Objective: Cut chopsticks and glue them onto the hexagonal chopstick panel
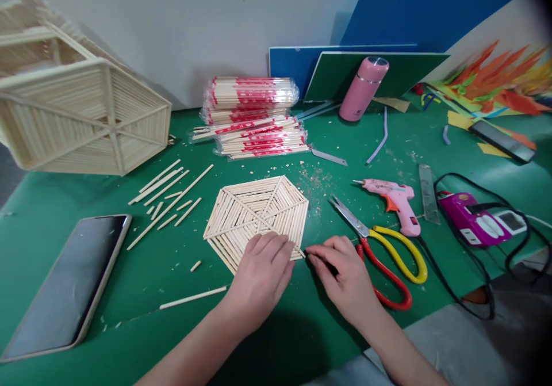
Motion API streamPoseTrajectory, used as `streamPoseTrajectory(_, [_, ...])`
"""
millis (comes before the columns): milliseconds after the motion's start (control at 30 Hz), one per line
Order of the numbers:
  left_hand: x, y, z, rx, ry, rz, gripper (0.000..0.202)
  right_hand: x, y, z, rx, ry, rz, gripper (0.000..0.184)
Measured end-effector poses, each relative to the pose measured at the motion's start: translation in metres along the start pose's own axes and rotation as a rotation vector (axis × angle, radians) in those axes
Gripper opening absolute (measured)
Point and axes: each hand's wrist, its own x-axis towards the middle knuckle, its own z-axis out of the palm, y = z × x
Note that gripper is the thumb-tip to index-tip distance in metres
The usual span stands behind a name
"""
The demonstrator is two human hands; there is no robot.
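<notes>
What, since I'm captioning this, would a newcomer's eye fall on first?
Probably the web-like stick panel mid-table, with the left hand on its near side and the right hand by its near-right corner. Next might come the large stick structure at far left and the flame-like orange shapes at far right.
</notes>
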Motion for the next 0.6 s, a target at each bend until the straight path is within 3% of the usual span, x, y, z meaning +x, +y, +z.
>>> streamPoseTrajectory(100, [-0.004,-0.003,-0.006,-0.020,0.016,-0.025,0.022,-0.007,-0.002,-0.011,0.048,0.066,0.028,0.019])
streamPoseTrajectory(300, [-0.019,-0.015,-0.019,0.010,0.114,-0.081,0.019,-0.029,0.018,-0.046,-0.079,0.425,0.214,0.013])
streamPoseTrajectory(433, [-0.022,-0.015,-0.019,-0.005,0.104,-0.099,0.017,-0.036,0.047,-0.070,-0.263,0.509,0.369,0.027])
streamPoseTrajectory(600, [-0.011,-0.005,-0.011,-0.004,0.009,-0.050,0.020,-0.034,0.065,-0.082,-0.414,0.551,0.367,0.029])
